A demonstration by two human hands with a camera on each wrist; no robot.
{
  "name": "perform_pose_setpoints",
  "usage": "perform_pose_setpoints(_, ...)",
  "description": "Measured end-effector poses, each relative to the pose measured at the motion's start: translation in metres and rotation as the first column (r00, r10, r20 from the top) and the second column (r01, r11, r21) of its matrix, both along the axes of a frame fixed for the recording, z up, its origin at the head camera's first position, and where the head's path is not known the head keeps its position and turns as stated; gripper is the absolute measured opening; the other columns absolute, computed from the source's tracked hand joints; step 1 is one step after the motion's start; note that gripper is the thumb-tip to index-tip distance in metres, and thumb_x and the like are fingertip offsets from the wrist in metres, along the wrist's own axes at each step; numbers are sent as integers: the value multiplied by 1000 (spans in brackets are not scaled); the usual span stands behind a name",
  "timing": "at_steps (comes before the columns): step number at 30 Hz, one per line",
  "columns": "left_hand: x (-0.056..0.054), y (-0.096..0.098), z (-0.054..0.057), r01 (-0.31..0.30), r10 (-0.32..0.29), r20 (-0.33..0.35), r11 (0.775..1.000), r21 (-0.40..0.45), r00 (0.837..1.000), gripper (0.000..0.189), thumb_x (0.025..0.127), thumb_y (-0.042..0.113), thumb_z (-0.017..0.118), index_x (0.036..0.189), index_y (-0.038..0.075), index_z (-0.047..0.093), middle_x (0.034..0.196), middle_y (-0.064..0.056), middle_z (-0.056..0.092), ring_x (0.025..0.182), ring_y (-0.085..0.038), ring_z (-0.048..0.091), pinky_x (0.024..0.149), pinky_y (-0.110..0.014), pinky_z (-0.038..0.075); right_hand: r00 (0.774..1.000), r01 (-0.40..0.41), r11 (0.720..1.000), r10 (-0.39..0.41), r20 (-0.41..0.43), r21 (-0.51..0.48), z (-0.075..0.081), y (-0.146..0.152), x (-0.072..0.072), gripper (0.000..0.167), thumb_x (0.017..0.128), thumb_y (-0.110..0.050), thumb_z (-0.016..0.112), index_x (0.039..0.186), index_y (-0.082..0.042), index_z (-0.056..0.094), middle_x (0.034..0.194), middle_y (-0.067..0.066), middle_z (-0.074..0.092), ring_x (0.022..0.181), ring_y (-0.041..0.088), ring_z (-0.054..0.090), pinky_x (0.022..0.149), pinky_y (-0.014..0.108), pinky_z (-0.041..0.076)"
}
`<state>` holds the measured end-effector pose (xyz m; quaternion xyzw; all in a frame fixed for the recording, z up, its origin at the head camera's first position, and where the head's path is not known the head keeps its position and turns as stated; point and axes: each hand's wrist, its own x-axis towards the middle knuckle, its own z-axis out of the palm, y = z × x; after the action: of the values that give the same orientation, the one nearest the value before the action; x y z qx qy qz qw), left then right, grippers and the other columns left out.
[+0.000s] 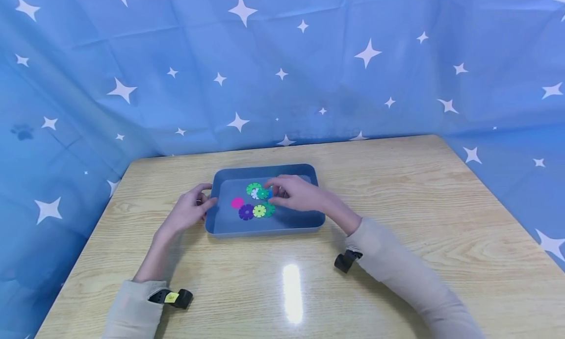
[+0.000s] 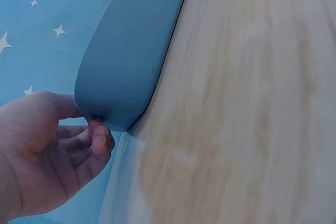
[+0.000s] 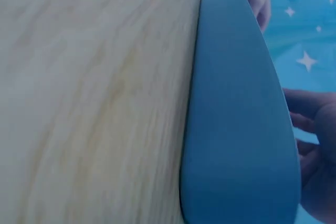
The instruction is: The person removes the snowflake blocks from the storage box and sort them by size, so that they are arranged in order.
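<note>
A shallow blue-grey tray [image 1: 265,232] stands on the wooden table. My left hand [image 1: 189,209] holds its left end, with the thumb over the rim and fingers against the outer wall; the left wrist view shows this hand [image 2: 58,156] at the tray's corner. Above the tray's right half is my right hand [image 1: 295,193], its fingers bent and spread from the thumb near a green notched disc [image 1: 262,194]. A blue piece [image 1: 270,194] shows partly between fingers and thumb. In the right wrist view the wall hides the fingertips of that hand [image 3: 317,150].
Inside the tray lie a pink disc [image 1: 237,202], a purple notched disc [image 1: 246,212], a yellow-green one [image 1: 259,211] and several green and white ones. A blue curtain [image 1: 282,98] with white stars hangs behind the table [image 1: 397,182].
</note>
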<state>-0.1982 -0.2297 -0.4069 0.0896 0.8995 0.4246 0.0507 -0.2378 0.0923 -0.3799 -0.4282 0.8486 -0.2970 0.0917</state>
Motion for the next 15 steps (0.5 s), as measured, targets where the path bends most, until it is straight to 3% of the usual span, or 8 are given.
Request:
perform_pose_setpoints(6, 0, 0, 0, 3, -3, 21, 999, 43, 1000, 48, 103, 11, 59, 145, -7, 43, 84, -16, 60, 66, -22, 61, 60, -33, 55, 997, -69, 997, 67, 35, 46, -7, -17, -1, 31, 98, -13, 68, 126, 0, 64, 90, 1, 67, 74, 7, 58, 75, 24, 51)
perform_pose_setpoints(10, 0, -1, 0, 6, -11, 50, 996, 89, 999, 51, 103, 11, 58, 147, -8, 40, 86, -16, 58, 68, -22, 61, 61, -31, 55, 996, -65, 994, 58, 71, 93, -11, -26, -1, 31, 98, -14, 69, 126, -2, 64, 89, 0, 65, 74, 8, 57, 74, 24, 50)
perform_pose_setpoints(15, -1, -2, -1, 20, -30, 72, 990, 138, 997, 52, 103, 12, 58, 147, -8, 38, 84, -17, 55, 66, -19, 57, 60, -31, 54, 998, -40, 989, 33, 47, 146, -14, -33, 1, 29, 96, -16, 73, 122, -5, 67, 87, -2, 62, 78, 11, 56, 76, 26, 49)
